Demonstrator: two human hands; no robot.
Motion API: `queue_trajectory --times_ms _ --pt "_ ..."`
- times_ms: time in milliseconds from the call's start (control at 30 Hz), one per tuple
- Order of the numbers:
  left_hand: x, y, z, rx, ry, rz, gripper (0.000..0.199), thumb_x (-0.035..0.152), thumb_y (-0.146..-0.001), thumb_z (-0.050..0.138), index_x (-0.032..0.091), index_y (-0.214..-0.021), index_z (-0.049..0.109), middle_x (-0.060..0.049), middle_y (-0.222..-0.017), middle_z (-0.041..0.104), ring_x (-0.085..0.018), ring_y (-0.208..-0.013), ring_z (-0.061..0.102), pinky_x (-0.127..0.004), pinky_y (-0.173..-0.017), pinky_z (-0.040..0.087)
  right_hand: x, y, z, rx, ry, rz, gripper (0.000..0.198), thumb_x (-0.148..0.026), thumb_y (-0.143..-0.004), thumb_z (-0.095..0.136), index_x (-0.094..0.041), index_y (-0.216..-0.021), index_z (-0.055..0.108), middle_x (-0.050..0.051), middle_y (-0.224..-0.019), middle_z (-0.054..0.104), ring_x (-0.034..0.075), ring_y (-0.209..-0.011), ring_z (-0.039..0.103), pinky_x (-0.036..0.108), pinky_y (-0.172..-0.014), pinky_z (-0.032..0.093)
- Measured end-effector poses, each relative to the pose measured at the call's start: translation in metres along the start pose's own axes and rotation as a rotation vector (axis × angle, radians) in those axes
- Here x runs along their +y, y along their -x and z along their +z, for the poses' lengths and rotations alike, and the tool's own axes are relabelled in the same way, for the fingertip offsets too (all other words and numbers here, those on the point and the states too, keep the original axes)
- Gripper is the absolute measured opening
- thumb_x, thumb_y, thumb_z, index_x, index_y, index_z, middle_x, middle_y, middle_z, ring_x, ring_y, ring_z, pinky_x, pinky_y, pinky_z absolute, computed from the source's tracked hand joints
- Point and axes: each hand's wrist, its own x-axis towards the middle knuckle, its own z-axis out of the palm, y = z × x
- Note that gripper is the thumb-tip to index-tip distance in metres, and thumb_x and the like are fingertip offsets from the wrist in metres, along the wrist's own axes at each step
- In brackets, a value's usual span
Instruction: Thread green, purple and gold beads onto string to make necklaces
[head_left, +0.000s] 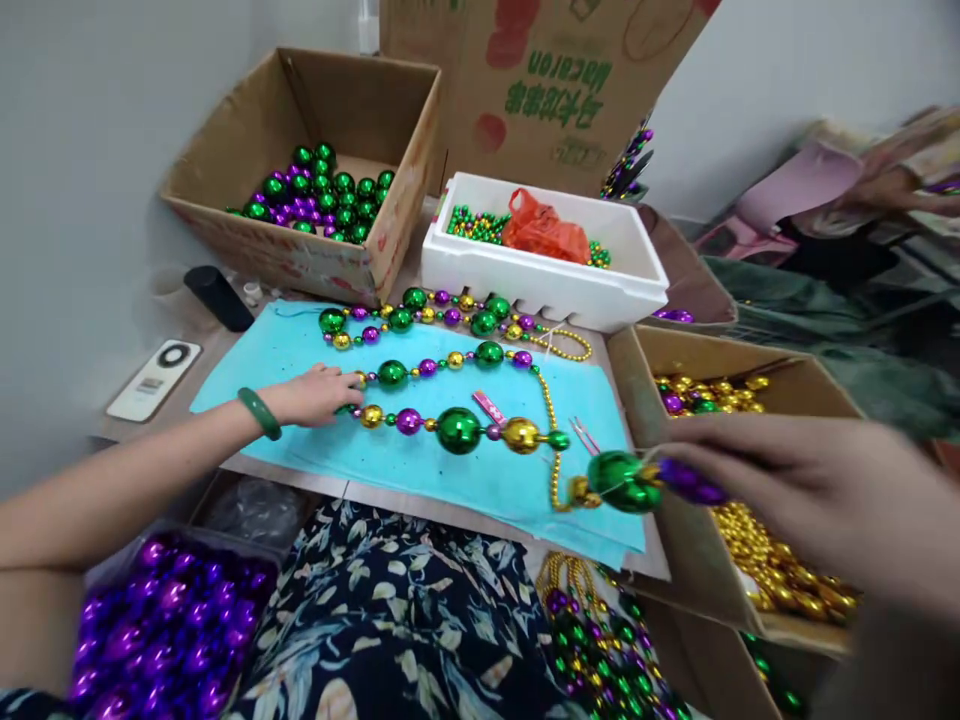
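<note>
A string of green, gold and purple beads (459,430) stretches across the blue sheet (300,345). At its left end my left hand (319,395), with a green bangle on the wrist, has its fingers closed on the strand. My right hand (795,480), smeared by motion, pinches the other end near a purple bead (688,482) and a large green bead (622,481). A run of small gold beads (550,400) hangs in a curve from the strand's upper row. Farther back lies another finished-looking bead string (401,318). Tweezers (585,436) and a pink-labelled piece (489,407) rest on the sheet.
A carton of green and purple balls (405,230) stands back left, beside a white foam box (540,280) with a red bag. Gold beads fill a carton (750,590) at right. Purple beads (169,620) sit low left. A phone (154,380) lies at the table's left.
</note>
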Motion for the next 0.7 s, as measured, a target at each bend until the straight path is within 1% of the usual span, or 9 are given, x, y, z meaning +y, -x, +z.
queue_trajectory --times_ms 67,100,200,267,333,433,500,567,700 --pt "-0.005 0.009 0.016 0.068 -0.155 -0.071 0.028 0.006 -0.08 0.047 0.021 -0.092 0.067 -0.012 -0.112 0.059 -0.027 -0.096 0.056 -0.042 -0.085 0.036 -0.01 -0.001 0.026 -0.197 -0.07 -0.03 0.02 -0.035 -0.085 0.053 -0.029 -0.076 0.07 0.008 -0.066 0.068 0.017 -0.053 0.061 0.032 -0.051 0.048" --pt "-0.009 0.012 0.021 0.097 -0.208 -0.113 0.028 0.005 -0.082 0.044 0.019 -0.087 0.067 -0.014 -0.108 0.06 -0.028 -0.097 0.055 -0.044 -0.086 0.035 -0.016 -0.001 0.04 -0.273 -0.1 -0.04 0.024 -0.031 -0.087 0.048 -0.026 -0.076 0.069 0.007 -0.066 0.067 0.016 -0.053 0.06 0.032 -0.052 0.047" --pt "-0.018 0.014 0.022 0.146 -0.262 -0.257 0.025 0.006 -0.083 0.043 0.015 -0.079 0.067 -0.017 -0.098 0.062 -0.032 -0.101 0.054 -0.047 -0.086 0.036 -0.038 -0.003 0.08 -0.326 -0.111 -0.072 0.029 -0.023 -0.088 0.041 -0.021 -0.074 0.066 0.005 -0.066 0.065 0.014 -0.058 0.057 0.029 -0.056 0.042" --pt "-0.012 0.009 0.016 0.166 -0.204 -0.275 0.023 0.009 -0.082 0.046 0.014 -0.084 0.068 -0.018 -0.099 0.063 -0.032 -0.104 0.054 -0.046 -0.087 0.039 -0.054 -0.008 0.103 -0.312 -0.117 -0.093 0.027 -0.019 -0.088 0.041 -0.02 -0.074 0.065 0.004 -0.068 0.064 0.014 -0.061 0.056 0.028 -0.058 0.039" --pt "0.01 0.0 0.006 0.199 -0.036 -0.182 0.024 0.017 -0.085 0.047 0.016 -0.097 0.068 -0.016 -0.108 0.063 -0.03 -0.106 0.055 -0.044 -0.089 0.042 -0.069 -0.016 0.122 -0.286 -0.13 -0.109 0.025 -0.015 -0.087 0.043 -0.018 -0.075 0.064 0.004 -0.071 0.064 0.013 -0.064 0.056 0.027 -0.06 0.038" --pt "0.059 -0.015 -0.003 0.269 0.368 0.008 0.032 0.028 -0.091 0.042 0.022 -0.116 0.062 -0.008 -0.118 0.064 -0.021 -0.109 0.057 -0.039 -0.095 0.046 -0.084 -0.027 0.144 -0.277 -0.126 -0.124 0.021 -0.01 -0.086 0.045 -0.016 -0.081 0.065 0.005 -0.076 0.066 0.014 -0.069 0.058 0.026 -0.063 0.038" --pt "0.086 -0.023 0.0 0.23 0.546 0.111 0.033 0.027 -0.092 0.041 0.024 -0.12 0.06 -0.006 -0.12 0.064 -0.019 -0.11 0.058 -0.036 -0.095 0.047 -0.088 -0.028 0.158 -0.273 -0.114 -0.11 0.02 -0.01 -0.087 0.045 -0.015 -0.085 0.065 0.006 -0.079 0.067 0.015 -0.071 0.059 0.026 -0.064 0.039" --pt "0.1 -0.029 0.011 0.18 0.607 0.16 0.037 0.02 -0.091 0.04 0.024 -0.124 0.056 -0.006 -0.123 0.063 -0.018 -0.112 0.058 -0.037 -0.095 0.048 -0.089 -0.022 0.173 -0.262 -0.086 -0.07 0.022 -0.01 -0.088 0.043 -0.014 -0.088 0.065 0.008 -0.08 0.068 0.016 -0.073 0.06 0.026 -0.065 0.04" --pt "0.102 -0.026 0.041 0.124 0.521 0.229 0.059 0.002 -0.079 0.038 0.026 -0.133 0.047 -0.008 -0.132 0.056 -0.02 -0.124 0.049 -0.043 -0.1 0.041 -0.091 0.002 0.203 -0.269 -0.05 -0.023 0.027 -0.009 -0.086 0.042 -0.012 -0.096 0.066 0.014 -0.084 0.067 0.022 -0.078 0.061 0.029 -0.064 0.043"
